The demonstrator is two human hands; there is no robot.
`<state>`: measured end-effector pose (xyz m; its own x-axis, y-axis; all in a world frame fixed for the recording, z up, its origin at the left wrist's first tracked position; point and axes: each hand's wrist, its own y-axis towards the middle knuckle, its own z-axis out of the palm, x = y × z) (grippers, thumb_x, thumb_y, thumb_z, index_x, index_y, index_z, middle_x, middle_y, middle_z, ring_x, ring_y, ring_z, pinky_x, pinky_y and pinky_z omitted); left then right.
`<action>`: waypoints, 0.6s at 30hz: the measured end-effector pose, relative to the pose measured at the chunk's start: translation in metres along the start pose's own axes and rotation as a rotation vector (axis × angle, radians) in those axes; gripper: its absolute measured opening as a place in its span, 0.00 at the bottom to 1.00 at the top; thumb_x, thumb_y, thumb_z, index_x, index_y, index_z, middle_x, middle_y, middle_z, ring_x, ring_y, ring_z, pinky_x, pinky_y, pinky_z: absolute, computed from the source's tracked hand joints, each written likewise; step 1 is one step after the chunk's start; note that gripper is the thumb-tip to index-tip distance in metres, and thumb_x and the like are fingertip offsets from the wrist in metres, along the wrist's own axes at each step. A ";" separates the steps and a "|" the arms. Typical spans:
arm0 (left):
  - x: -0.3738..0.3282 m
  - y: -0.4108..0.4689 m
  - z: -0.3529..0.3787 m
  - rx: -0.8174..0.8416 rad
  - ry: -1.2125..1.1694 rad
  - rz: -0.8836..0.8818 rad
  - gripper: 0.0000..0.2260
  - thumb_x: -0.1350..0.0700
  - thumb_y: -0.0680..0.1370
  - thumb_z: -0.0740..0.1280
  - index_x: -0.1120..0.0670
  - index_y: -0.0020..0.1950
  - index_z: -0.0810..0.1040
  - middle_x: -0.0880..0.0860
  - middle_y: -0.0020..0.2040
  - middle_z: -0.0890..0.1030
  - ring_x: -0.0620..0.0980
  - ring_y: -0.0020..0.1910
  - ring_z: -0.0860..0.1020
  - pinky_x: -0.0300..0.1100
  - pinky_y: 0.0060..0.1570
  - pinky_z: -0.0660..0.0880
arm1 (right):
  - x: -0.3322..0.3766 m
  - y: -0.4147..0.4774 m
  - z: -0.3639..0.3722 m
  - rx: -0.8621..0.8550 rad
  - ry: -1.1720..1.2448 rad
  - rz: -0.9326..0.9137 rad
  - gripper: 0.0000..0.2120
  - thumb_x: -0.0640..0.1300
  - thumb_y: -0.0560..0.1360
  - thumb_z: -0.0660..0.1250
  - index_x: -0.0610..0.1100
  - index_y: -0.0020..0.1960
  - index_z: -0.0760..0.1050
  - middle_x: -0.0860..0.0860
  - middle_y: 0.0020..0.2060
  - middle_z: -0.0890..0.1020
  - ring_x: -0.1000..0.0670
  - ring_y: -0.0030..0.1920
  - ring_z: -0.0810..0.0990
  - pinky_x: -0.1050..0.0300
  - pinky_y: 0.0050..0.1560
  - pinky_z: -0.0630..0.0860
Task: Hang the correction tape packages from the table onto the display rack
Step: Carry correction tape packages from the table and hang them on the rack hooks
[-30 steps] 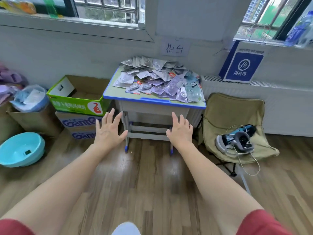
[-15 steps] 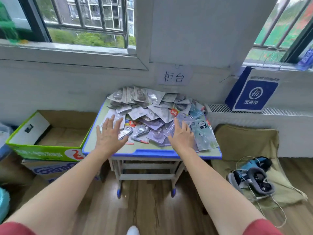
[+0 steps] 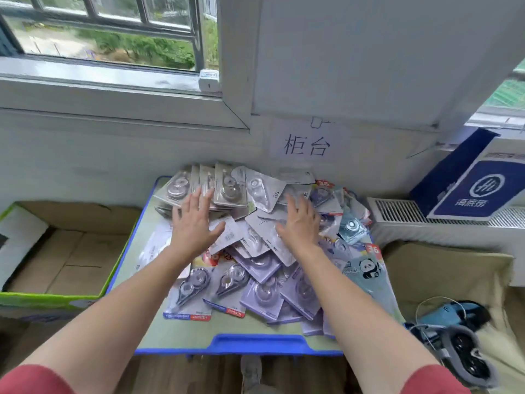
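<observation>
Both your hands are flat and spread, palms down, holding nothing. Your left hand (image 3: 193, 226) hovers over the back-left of the heap, fingertips reaching toward the grey packs (image 3: 230, 186) that lean on the wall. Your right hand (image 3: 298, 223) is over the middle-right. I cannot tell whether either palm actually touches the pile.

The packages (image 3: 255, 251) lie in a loose, overlapping heap that covers most of the bench (image 3: 255, 344), from the wall down to near the blue front rim. The rack is not in view.

Expect each package to be light: a thin card back with a clear plastic blister over the tape unit. The card will probably flex and crease if you squeeze it mid-sheet. The glossy faces will likely slide over one another, so pulling one from under the heap may drag its neighbours toward the edge.

Take a top one, or one lying nearly clear at the front, such as the lilac packs (image 3: 264, 294). Pinch it by the card margin, thumb on one face and fingers on the other, near the hang-hole end rather than on the blister. The holes are too small to make out here, so turn the pack to find it. One at a time looks safer than a fistful, since a stack of slick cards would probably fan out and slip.
</observation>
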<state>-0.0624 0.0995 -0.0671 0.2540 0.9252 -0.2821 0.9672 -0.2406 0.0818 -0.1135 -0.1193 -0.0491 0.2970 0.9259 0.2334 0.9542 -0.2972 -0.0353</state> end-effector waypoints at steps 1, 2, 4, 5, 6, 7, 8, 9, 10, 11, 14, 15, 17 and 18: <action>-0.003 0.014 0.004 0.010 -0.005 -0.010 0.36 0.42 0.76 0.63 0.47 0.78 0.47 0.54 0.78 0.50 0.55 0.76 0.49 0.57 0.73 0.50 | 0.001 0.016 0.003 0.006 -0.012 -0.029 0.36 0.50 0.77 0.62 0.49 0.78 0.46 0.43 0.77 0.49 0.42 0.76 0.47 0.43 0.74 0.45; -0.006 0.026 0.009 0.026 -0.007 -0.020 0.36 0.41 0.76 0.62 0.46 0.78 0.46 0.54 0.78 0.49 0.55 0.77 0.49 0.57 0.73 0.50 | 0.001 0.031 0.006 0.012 -0.032 -0.062 0.37 0.50 0.77 0.63 0.49 0.78 0.46 0.43 0.77 0.48 0.42 0.76 0.46 0.43 0.75 0.45; -0.013 0.050 0.017 0.060 0.025 -0.026 0.36 0.40 0.77 0.61 0.46 0.78 0.45 0.54 0.78 0.47 0.55 0.77 0.48 0.57 0.73 0.48 | 0.003 0.058 0.011 0.045 -0.071 -0.130 0.38 0.52 0.76 0.64 0.49 0.78 0.45 0.43 0.77 0.46 0.43 0.77 0.44 0.44 0.74 0.43; -0.015 0.061 0.021 0.081 0.049 -0.028 0.35 0.39 0.77 0.60 0.45 0.78 0.44 0.53 0.78 0.46 0.54 0.77 0.47 0.57 0.73 0.48 | 0.004 0.069 0.014 0.070 -0.089 -0.165 0.39 0.53 0.76 0.64 0.49 0.78 0.44 0.43 0.77 0.45 0.43 0.77 0.43 0.45 0.74 0.42; -0.018 0.072 0.024 0.109 0.063 -0.038 0.35 0.39 0.77 0.59 0.45 0.78 0.43 0.53 0.78 0.45 0.54 0.77 0.46 0.58 0.73 0.47 | 0.005 0.080 0.018 0.096 -0.106 -0.201 0.39 0.54 0.76 0.64 0.49 0.78 0.43 0.43 0.77 0.44 0.43 0.77 0.42 0.45 0.74 0.40; -0.021 0.082 0.028 0.147 0.066 -0.053 0.35 0.38 0.78 0.58 0.44 0.77 0.42 0.53 0.78 0.42 0.54 0.77 0.43 0.59 0.73 0.46 | 0.006 0.089 0.022 0.122 -0.124 -0.237 0.40 0.55 0.76 0.64 0.50 0.78 0.43 0.44 0.77 0.44 0.43 0.77 0.41 0.46 0.74 0.38; -0.024 0.091 0.031 0.187 0.071 -0.065 0.34 0.38 0.78 0.57 0.43 0.77 0.41 0.53 0.78 0.40 0.55 0.77 0.41 0.61 0.73 0.46 | 0.007 0.096 0.026 0.146 -0.142 -0.270 0.40 0.56 0.76 0.64 0.50 0.78 0.42 0.44 0.77 0.43 0.43 0.77 0.40 0.47 0.73 0.36; -0.027 0.099 0.035 0.219 0.087 -0.069 0.34 0.38 0.78 0.56 0.42 0.77 0.40 0.53 0.78 0.38 0.55 0.76 0.40 0.62 0.73 0.46 | 0.007 0.103 0.031 0.166 -0.159 -0.299 0.41 0.57 0.76 0.63 0.51 0.78 0.41 0.45 0.77 0.42 0.43 0.76 0.39 0.47 0.71 0.34; -0.029 0.105 0.039 0.243 0.110 -0.067 0.34 0.37 0.78 0.56 0.41 0.77 0.39 0.53 0.78 0.38 0.55 0.76 0.39 0.63 0.72 0.45 | 0.008 0.108 0.036 0.180 -0.176 -0.325 0.41 0.59 0.75 0.63 0.52 0.78 0.40 0.45 0.77 0.42 0.43 0.76 0.39 0.48 0.70 0.32; -0.032 0.111 0.042 0.260 0.121 -0.064 0.33 0.37 0.78 0.55 0.40 0.76 0.40 0.53 0.78 0.38 0.56 0.76 0.38 0.63 0.72 0.45 | 0.007 0.113 0.040 0.187 -0.195 -0.347 0.42 0.60 0.75 0.62 0.52 0.77 0.40 0.45 0.77 0.42 0.43 0.76 0.39 0.47 0.70 0.32; -0.036 0.123 0.051 0.279 0.110 -0.058 0.31 0.37 0.78 0.55 0.39 0.77 0.44 0.54 0.78 0.40 0.57 0.76 0.38 0.64 0.70 0.41 | 0.004 0.126 0.046 0.188 -0.222 -0.389 0.44 0.63 0.73 0.63 0.52 0.77 0.40 0.45 0.77 0.44 0.42 0.76 0.41 0.46 0.69 0.32; -0.037 0.125 0.053 0.275 0.115 -0.059 0.31 0.37 0.78 0.56 0.40 0.77 0.47 0.54 0.78 0.40 0.57 0.76 0.38 0.65 0.70 0.41 | 0.003 0.129 0.047 0.188 -0.225 -0.398 0.45 0.64 0.73 0.63 0.52 0.77 0.40 0.45 0.77 0.45 0.42 0.77 0.42 0.46 0.70 0.33; -0.037 0.127 0.056 0.259 0.130 -0.072 0.32 0.37 0.77 0.59 0.42 0.77 0.51 0.53 0.78 0.42 0.57 0.76 0.39 0.65 0.70 0.43 | 0.003 0.132 0.047 0.188 -0.233 -0.412 0.46 0.64 0.72 0.64 0.52 0.77 0.42 0.43 0.77 0.47 0.41 0.76 0.46 0.46 0.73 0.38; -0.038 0.127 0.057 0.249 0.137 -0.077 0.32 0.37 0.76 0.60 0.43 0.77 0.53 0.53 0.78 0.42 0.57 0.76 0.40 0.65 0.70 0.43 | 0.003 0.134 0.047 0.186 -0.235 -0.420 0.46 0.64 0.71 0.65 0.51 0.78 0.43 0.42 0.77 0.48 0.40 0.76 0.49 0.46 0.74 0.42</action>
<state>0.0513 0.0171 -0.1009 0.1923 0.9705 -0.1454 0.9602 -0.2167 -0.1764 0.0168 -0.1453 -0.0985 -0.1332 0.9903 0.0407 0.9771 0.1381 -0.1621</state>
